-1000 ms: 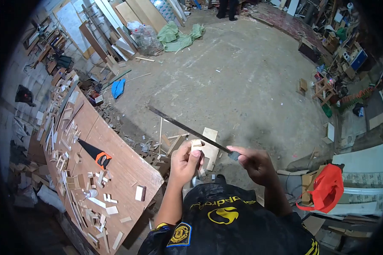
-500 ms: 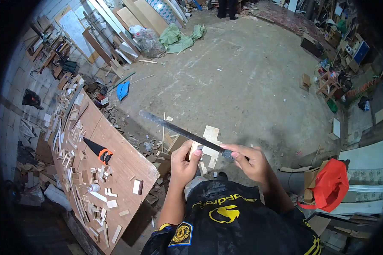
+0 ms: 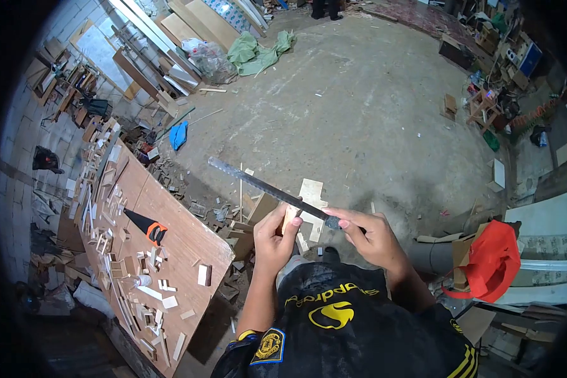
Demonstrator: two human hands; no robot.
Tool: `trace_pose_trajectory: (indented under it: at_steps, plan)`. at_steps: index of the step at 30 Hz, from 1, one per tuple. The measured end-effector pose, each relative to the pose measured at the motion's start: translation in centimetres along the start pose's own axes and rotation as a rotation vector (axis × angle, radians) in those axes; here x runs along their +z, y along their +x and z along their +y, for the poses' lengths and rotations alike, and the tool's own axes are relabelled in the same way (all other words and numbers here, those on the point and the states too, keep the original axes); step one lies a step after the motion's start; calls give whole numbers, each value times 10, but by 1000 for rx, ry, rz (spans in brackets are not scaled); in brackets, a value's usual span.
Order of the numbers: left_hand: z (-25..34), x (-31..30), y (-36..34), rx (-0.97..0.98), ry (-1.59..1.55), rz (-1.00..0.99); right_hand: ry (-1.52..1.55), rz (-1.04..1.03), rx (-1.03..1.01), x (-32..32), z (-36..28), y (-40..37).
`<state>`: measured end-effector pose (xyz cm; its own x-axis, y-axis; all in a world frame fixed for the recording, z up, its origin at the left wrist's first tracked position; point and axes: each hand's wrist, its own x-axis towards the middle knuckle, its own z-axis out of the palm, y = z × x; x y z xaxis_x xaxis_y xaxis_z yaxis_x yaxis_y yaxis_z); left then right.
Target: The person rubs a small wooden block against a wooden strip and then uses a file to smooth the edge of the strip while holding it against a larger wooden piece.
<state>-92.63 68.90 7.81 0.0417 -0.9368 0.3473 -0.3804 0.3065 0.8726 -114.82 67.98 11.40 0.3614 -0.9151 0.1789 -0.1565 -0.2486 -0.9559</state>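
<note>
In front of my chest, my left hand [image 3: 274, 242] is closed on a small pale wood block [image 3: 290, 220], pinched between thumb and fingers. My right hand [image 3: 370, 238] grips the near end of a long, narrow, dark metal file [image 3: 258, 183], the thumb and fingers closed about its short dark handle [image 3: 334, 222]. The file slants up to the left and crosses the top of the block, seemingly touching it. Its far end points over the floor. Behind the hands, pale flat wood pieces [image 3: 311, 189] lie low down, partly hidden by the file and fingers.
On my left stands a wooden table [image 3: 189, 230] bearing an orange-and-black handsaw [image 3: 146, 227] and many small wood pieces. A red bag [image 3: 492, 261] is at the right. Scrap wood lies between table and floor [image 3: 334, 120]. Boards lean against the far wall; a person's legs [image 3: 326, 9] show there.
The file has shifted slightly across the block, toward my right hand and body, and its far end is less blurred. Both hands keep their grips. The whole view has tilted slightly.
</note>
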Motion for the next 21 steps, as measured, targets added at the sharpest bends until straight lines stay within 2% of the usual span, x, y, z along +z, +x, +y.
trace_pose_trajectory:
  at_steps: [3, 5, 10, 16, 19, 21]
  plan:
    - [-2, 3, -2, -103, -97, 41, -34, -50, 96, -7, 1, -4]
    - [0, 2, 0, -85, -69, 29, -10, -47, 147, -8, 1, -7]
    - [0, 6, 0, -38, -17, -51, 83, -39, 171, 1, -1, 0]
    - [-12, 7, 0, -51, -104, 55, 101, -59, 213, -1, -7, -2]
    - [-13, 2, 2, -75, -66, 20, 144, -46, 214, 6, 2, -1]
    - [-9, 0, 4, -158, -103, -4, 163, -31, 192, 10, 1, 2]
